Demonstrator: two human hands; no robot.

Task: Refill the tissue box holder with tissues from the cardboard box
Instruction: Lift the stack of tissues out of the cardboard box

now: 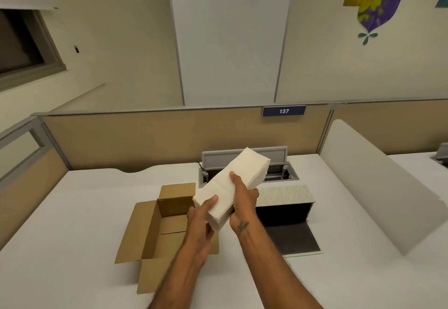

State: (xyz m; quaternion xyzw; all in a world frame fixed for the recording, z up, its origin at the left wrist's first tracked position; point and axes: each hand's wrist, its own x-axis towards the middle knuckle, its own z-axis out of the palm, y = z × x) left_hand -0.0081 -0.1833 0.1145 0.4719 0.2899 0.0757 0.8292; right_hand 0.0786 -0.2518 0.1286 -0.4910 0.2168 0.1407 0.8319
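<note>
Item: thick white rectangular stack of folded tissues (231, 187), held in the air above the white desk (80, 211), tilted, far end raised toward the grey flip-up cable hatch (244, 158)
Left hand (201, 223): closed on the stack's near end, thumb on top, fingers beneath
Right hand (244, 202): closed on the stack's right long side near the middle, thumb on top
Brown cardboard box (155, 231): on the desk below and left of the stack, flaps open, visible interior bare
Leaf-patterned tissue box holder with dark interior (286, 202): on the desk just right of the hands, open, its dark panel (293, 238) lying flat in front
Surroundings: tan partition (145, 136) with blue plate reading 137 (283, 111); white curved divider (378, 177) at right
</note>
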